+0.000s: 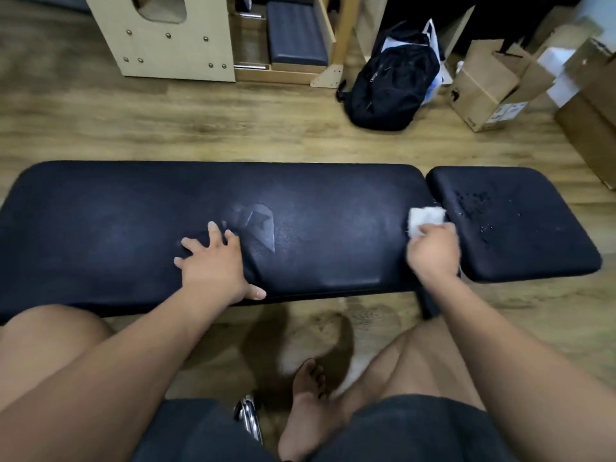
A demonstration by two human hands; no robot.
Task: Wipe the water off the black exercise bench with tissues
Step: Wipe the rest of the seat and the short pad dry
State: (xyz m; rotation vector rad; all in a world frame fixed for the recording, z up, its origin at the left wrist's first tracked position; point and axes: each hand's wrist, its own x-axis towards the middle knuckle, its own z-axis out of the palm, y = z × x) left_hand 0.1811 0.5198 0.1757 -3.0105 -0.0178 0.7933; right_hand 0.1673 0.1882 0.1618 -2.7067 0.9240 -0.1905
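The long black padded exercise bench [100, 228] has open wood-plank floor [200, 128] beyond its far edge. The left hand [213, 265] lies flat mid-pad, fingers spread. The right hand [433, 250] clutches a crumpled white tissue [425, 220] at the pad gap, beside water droplets [473, 201] to its right.

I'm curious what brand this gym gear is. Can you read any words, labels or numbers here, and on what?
Nothing here reads clearly.
Long black padded exercise bench: faded grey emblem, a shape only, no letters.
Brown cardboard box: white label, print too blurred to read.
White plastic bag behind the black backpack: blue print, too blurred.
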